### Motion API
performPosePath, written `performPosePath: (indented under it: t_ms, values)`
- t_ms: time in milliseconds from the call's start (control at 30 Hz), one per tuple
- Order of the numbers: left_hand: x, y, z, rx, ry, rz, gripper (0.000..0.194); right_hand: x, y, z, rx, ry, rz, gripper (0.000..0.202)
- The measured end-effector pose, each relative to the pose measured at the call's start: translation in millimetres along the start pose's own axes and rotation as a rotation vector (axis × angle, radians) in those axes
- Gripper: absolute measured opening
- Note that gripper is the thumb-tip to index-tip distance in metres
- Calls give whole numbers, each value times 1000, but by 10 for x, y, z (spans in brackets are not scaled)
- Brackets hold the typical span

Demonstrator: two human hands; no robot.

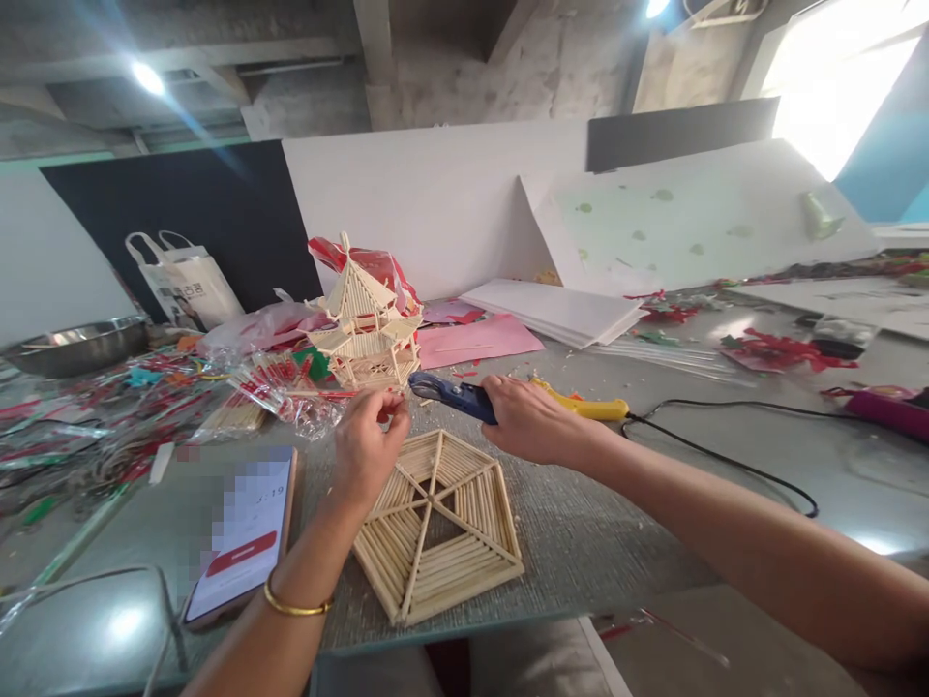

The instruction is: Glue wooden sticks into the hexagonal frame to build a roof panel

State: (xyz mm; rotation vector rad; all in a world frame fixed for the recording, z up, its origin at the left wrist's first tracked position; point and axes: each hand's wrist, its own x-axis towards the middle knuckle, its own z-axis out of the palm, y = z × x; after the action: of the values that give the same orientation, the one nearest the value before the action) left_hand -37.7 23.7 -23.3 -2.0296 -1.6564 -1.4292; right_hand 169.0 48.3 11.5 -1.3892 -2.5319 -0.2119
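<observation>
My left hand [372, 440] is closed in a pinch on what looks like a thin wooden stick [326, 394], mostly hidden by the fingers. Close to its fingertips is the metal head of a pair of dark blue hand cutters [464, 399]; my right hand [533, 418] is wrapped around the handles. Whether the jaws touch the stick I cannot tell. Below both hands lies a flat hexagonal stick panel [464, 571], with spokes, rows of sticks and a gap around its centre. Behind my left hand stands a small pavilion model [363, 339] built from sticks.
A yellow-handled tool [591, 405] with a black cord lies past my right hand. At left are a phone [247, 542], plastic-wrapped sticks [290, 387] and a metal bowl [79, 348]. White boards [555, 308] and pink paper [483, 339] lie behind.
</observation>
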Motion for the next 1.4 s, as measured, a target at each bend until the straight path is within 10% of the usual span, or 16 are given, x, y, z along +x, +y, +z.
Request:
performPosePath:
  t_ms: [1400]
  values:
    - [-30, -55, 102, 90, 139, 139, 7, -40, -147, 20, 34, -85, 70, 21]
